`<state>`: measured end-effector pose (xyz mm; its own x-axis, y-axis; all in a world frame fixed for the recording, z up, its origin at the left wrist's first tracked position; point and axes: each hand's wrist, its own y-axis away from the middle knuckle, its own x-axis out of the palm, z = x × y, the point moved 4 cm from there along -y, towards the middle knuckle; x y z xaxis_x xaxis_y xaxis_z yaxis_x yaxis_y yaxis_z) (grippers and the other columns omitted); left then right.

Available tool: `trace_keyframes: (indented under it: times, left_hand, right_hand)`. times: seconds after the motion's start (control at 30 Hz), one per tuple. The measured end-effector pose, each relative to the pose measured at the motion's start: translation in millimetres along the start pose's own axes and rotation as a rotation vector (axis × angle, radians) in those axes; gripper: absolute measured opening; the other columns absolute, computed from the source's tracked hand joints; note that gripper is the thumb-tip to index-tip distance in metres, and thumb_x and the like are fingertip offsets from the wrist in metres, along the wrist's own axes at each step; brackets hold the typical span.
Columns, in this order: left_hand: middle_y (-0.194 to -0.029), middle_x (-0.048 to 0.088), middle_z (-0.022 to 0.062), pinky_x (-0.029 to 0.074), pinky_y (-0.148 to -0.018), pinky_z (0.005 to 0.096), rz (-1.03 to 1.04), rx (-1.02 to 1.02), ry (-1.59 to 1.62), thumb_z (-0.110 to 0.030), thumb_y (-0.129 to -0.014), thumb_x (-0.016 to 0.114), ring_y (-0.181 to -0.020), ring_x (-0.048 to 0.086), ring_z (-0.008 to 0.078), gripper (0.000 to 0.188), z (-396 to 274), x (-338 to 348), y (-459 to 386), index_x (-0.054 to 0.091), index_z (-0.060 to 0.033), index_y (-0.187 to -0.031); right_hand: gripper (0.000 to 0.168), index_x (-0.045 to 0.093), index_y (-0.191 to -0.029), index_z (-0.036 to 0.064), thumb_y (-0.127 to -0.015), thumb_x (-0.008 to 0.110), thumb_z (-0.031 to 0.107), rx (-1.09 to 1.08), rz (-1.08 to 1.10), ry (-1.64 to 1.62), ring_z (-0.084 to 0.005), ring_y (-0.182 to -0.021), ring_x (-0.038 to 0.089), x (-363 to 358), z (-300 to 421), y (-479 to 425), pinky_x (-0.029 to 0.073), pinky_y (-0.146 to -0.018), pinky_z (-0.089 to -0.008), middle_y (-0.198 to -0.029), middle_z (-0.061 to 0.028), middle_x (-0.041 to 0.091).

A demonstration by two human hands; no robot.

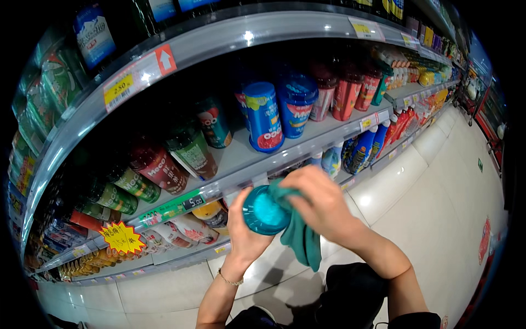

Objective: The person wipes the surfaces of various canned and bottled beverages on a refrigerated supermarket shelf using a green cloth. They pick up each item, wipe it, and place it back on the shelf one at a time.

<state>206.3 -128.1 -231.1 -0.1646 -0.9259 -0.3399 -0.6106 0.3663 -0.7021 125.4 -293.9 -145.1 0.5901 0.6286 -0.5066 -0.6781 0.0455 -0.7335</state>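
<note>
My left hand [246, 242] grips a teal plastic drink cup [263, 210], its round lidded end facing up at me. A green cloth [304, 240] hangs from my right hand [320, 201], which presses part of it against the cup's edge. Just beyond my hands, a supermarket shelf [230, 162] bears rows of drink cups. Among them are an upside-down blue cup [264, 117], an upright blue cup [296, 107], a dark green cup [193, 152] and a dark red cup [160, 168].
An upper shelf edge [263, 28] with price tags curves over the cups. Bottles [363, 150] and packs stand on the lower shelf. A yellow starburst sign [122, 238] juts out at the left. Pale floor tiles [427, 197] lie below, with a shopping cart [472, 92] at the far right.
</note>
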Motion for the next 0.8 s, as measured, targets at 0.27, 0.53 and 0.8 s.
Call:
trace_keyframes:
  times: [0.27, 0.53, 0.8]
  left_hand:
    - [-0.137, 0.046, 0.0142, 0.049, -0.106, 0.0373, -0.397, -0.006, 0.255, -0.003, -0.07, 0.093, -0.125, 0.054, 0.0258, 0.101, -19.1, -5.5, -112.8, 0.029, -0.0046, -0.149]
    - [-0.135, 0.052, 0.0181, 0.04, -0.109, 0.0367, -0.571, -0.212, 0.171, -0.009, -0.076, 0.089, -0.124, 0.054, 0.0275, 0.092, 18.6, 32.8, -127.4, 0.033, 0.0003, -0.148]
    - [-0.144, 0.045, 0.0291, 0.035, -0.113, 0.0447, -0.418, -0.341, -0.004, -0.016, -0.08, 0.085, -0.132, 0.047, 0.043, 0.093, 42.6, 35.2, -117.6, 0.028, 0.0101, -0.149]
  right_hand:
    - [0.022, 0.065, -0.112, 0.0, -0.09, 0.069, 0.002, 0.269, 0.025, -0.244, -0.0255, -0.094, 0.065, 6.8, -32.2, 20.2, 0.051, -0.081, -0.033, -0.102, -0.0118, 0.065]
    - [0.023, 0.069, -0.108, -0.002, -0.085, 0.071, -0.002, 0.34, 0.09, -0.346, -0.0224, -0.095, 0.066, 9.3, -44.4, 32.0, 0.05, -0.083, -0.0319, -0.101, -0.0113, 0.068]
    - [0.025, 0.066, -0.114, 0.003, -0.09, 0.07, 0.005, 0.3, 0.28, -0.36, -0.0292, -0.096, 0.066, 24.6, -44.8, 36.9, 0.051, -0.084, -0.0352, -0.105, -0.0117, 0.065]
